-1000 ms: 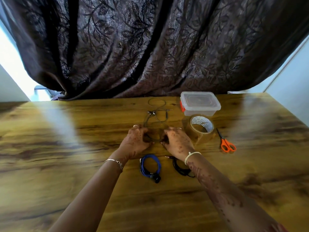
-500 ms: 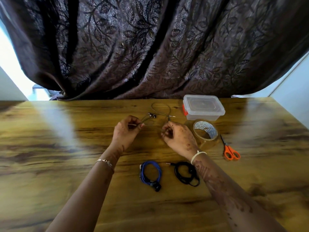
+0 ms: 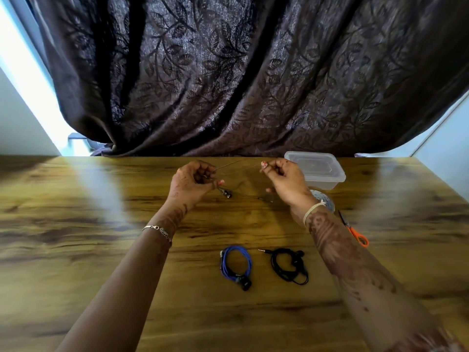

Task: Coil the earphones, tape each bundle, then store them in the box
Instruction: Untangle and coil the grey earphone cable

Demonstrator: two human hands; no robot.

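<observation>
My left hand (image 3: pixel 193 182) and my right hand (image 3: pixel 284 179) are raised above the table, each pinching the thin grey earphone cable (image 3: pixel 234 163) that stretches between them. Its earbuds (image 3: pixel 226 193) dangle below my left hand, and the plug end (image 3: pixel 265 198) hangs under my right. A coiled blue earphone bundle (image 3: pixel 235 266) and a coiled black earphone bundle (image 3: pixel 289 265) lie side by side nearer to me. The clear plastic box (image 3: pixel 322 174), lid on, sits behind my right hand. The tape roll (image 3: pixel 326 202) is partly hidden by my right wrist.
Orange-handled scissors (image 3: pixel 355 231) lie right of my right forearm. The wooden table (image 3: pixel 76 237) runs wide to both sides. A dark leaf-patterned curtain (image 3: pixel 241 72) hangs right behind the table's far edge.
Both hands lifted the grey earphones off the table and moved apart, pulling the loose loops out into a stretched cable. The view tilted upward.
</observation>
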